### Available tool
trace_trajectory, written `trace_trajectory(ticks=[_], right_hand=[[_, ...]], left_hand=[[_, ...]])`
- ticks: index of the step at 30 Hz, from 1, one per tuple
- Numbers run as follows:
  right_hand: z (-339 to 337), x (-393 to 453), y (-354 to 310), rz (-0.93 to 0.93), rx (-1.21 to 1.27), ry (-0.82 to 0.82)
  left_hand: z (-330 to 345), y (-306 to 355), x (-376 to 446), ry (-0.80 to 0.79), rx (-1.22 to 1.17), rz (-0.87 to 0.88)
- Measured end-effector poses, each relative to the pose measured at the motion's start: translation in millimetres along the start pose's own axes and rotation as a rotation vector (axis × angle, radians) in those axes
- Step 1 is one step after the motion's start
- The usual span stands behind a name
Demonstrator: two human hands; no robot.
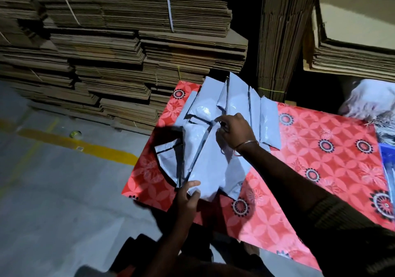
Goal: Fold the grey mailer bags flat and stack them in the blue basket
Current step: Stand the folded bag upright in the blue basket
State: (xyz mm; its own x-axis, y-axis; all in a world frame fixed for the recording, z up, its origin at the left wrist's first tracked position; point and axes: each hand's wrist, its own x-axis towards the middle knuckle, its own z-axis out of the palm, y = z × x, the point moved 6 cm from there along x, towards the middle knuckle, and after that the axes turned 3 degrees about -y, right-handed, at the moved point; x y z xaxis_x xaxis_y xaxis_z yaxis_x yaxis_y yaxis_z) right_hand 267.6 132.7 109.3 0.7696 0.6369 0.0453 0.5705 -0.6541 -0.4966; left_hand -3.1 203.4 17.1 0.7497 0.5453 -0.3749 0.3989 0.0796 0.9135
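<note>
At the near end of one long grey mailer bag (205, 165), a corner is pinched by the left hand (188, 197), thumb on top and fingers curled beneath. Its far end is grasped by the right hand (233, 131), whose fingers are curled down onto the plastic; a thin bangle (245, 145) is worn at that wrist. Around both grips, more grey mailer bags (265, 123) are spread in an overlapping heap on the bench, which is covered by a red flowered cloth (310, 148). Well to the right of the right-hand grip, at the picture's edge, a small part of the blue basket (388, 161) is seen. Beyond the grips, stacks of flattened cardboard (128, 41) are piled. Left of the left-hand grip, the grey floor (53, 191) is crossed by a yellow line (85, 146).
</note>
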Motion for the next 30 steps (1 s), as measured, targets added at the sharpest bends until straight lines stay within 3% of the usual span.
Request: trace_trajectory(ticks=[4,8,13,19,30], right_hand=[[-10.0,-38.0,18.6,0.05,0.059,0.084],[-20.1,-94.5,68.7,0.242,0.149,0.173],[-39.2,-182.3,142.0,0.513,0.233,0.273],[-51.8,-259.5,225.5,0.82,0.228,0.341],[-65.8,-283.6,349.9,0.901,0.305,0.333]], left_hand=[[-13.1,6.7,0.2,-0.023,0.029,0.113],[3.0,9.9,7.9,-0.144,0.079,0.138],[64.4,8.2,6.9,-0.336,0.097,0.132],[157.5,6.6,9.2,-0.453,0.153,0.024],[300.5,18.9,54.9,-0.367,0.385,0.058]])
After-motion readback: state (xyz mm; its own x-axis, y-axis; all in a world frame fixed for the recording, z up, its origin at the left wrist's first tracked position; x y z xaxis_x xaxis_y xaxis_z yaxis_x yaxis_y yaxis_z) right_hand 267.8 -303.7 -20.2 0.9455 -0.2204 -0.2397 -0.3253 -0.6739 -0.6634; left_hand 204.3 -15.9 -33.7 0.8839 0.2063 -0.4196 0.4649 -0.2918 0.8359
